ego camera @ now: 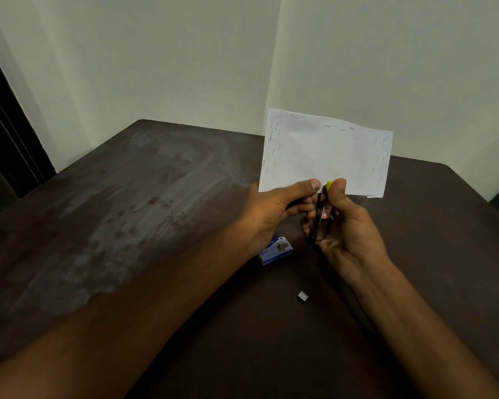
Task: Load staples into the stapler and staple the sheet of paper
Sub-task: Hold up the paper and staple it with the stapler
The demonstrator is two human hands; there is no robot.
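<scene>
Stapler (pixel 322 217), small and dark with a red-and-white label and a yellow tip, is held in the air above a dark brown table (pixel 127 211), near its far right corner. It is gripped by the right hand (pixel 349 231), whose fingers are curled round the body while the thumb lies along the top, close to the yellow tip. Its long axis stands nearly upright, nose up and hinge end down toward the palm.

Directly above the nose, a white sheet of paper (pixel 326 151) is held upright and facing the viewer. Its lower edge is met by the stapler's nose. That edge is pinched by the left hand (pixel 277 208), thumb on the near face and fingers behind, just to the left of the stapler, so both thumbs sit almost side by side. Short dark marks, possibly staples, are seen along the left, top and right edges of the sheet.

Whether the paper edge is fully seated in the stapler's mouth cannot be told. A squeeze by the right hand is judged to be the next step.

On the table below the hands lie a blue staple box (pixel 275 250) and, nearer the viewer, a short strip of staples (pixel 302 297).
</scene>
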